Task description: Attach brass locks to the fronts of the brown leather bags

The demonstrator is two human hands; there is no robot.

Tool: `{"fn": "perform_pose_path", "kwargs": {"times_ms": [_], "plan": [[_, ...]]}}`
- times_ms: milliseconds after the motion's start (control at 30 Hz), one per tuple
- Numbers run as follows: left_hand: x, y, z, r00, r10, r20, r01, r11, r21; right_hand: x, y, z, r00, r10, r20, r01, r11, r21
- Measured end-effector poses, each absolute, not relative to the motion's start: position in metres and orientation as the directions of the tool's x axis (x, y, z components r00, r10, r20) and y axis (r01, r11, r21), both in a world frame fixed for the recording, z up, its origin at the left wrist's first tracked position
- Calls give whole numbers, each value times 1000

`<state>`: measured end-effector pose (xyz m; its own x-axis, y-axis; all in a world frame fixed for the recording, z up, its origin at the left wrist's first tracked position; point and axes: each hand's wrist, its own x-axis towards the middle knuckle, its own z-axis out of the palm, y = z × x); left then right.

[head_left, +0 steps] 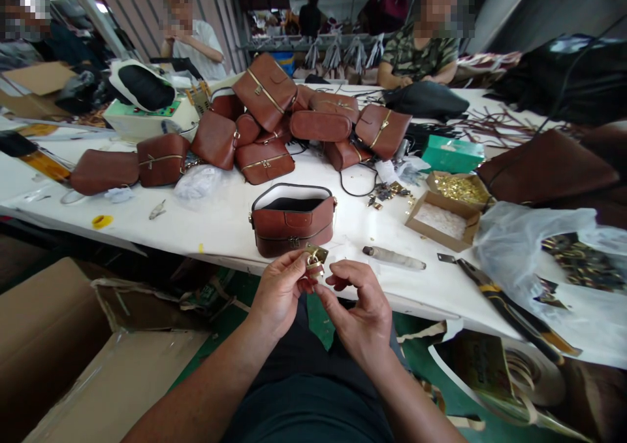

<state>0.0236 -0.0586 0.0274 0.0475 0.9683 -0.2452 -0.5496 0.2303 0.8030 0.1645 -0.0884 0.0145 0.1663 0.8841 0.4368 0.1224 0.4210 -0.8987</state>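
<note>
My left hand (284, 293) pinches a small gold-coloured metal bag fitting (316, 263) between thumb and fingers, just off the table's front edge. Close beside it, my right hand (360, 302) has its thumb and curled fingers apart, with nothing visible between them. Its thumb tip comes near the left fingertips; whether they touch I cannot tell. Right behind the hands a brown leather bag (308, 224) stands upright on the table, its top open, showing a white lining and dark inside. A zip runs across its front.
Finished-looking brown bags (321, 126) are heaped across the white table (220, 221). To the right lie a wrapped rod-shaped tool (394, 258), pliers (509, 306), a small cardboard box (426, 234) and a plastic bag (529, 234) of metal parts. A large carton (49, 312) stands lower left. Co-workers sit opposite.
</note>
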Motion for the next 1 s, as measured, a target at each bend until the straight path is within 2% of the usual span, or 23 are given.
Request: {"fn": "perform_pose_path", "kwargs": {"times_ms": [100, 167, 233, 300, 367, 467, 533, 600, 767, 867, 933, 1000], "plan": [[26, -61, 28, 9, 975, -223, -506, 197, 840, 163, -86, 14, 101, 823, 559, 254, 522, -814], [27, -63, 29, -20, 982, -187, -457, 157, 875, 165, -83, 14, 82, 829, 553, 260, 518, -815], [27, -65, 30, -43, 987, -158, -397, 128, 909, 166, -80, 15, 125, 863, 490, 203, 461, -864], [27, -67, 32, -74, 988, -135, -323, 105, 941, 167, -78, 16, 174, 929, 327, 38, 325, -945], [26, -67, 35, -110, 990, -89, -215, 64, 975, 167, -77, 18, 154, 981, 117, -214, 149, -965], [24, -65, 39, -146, 988, 48, -14, -50, 999, 166, -76, 19, 23, 994, -110, -521, -82, -850], [23, -62, 41, -151, 980, 126, 68, -117, 991, 166, -76, 21, -48, 979, -199, -618, -186, -764], [22, -61, 42, -144, 977, 154, 74, -145, 987, 166, -77, 22, -94, 964, -248, -663, -246, -707], [21, -61, 40, -128, 989, 80, 73, -72, 995, 165, -76, 22, -135, 952, -276, -700, -288, -653], [22, -61, 40, -121, 989, 87, 94, -76, 993, 165, -78, 20, -130, 954, -269, -702, -280, -655], [22, -60, 39, -116, 984, 137, 93, -127, 988, 167, -80, 18, -70, 976, -207, -652, -202, -731], [22, -58, 37, -109, 973, 202, 85, -193, 977, 171, -83, 18, 10, 998, -63, -520, -49, -853]]}}
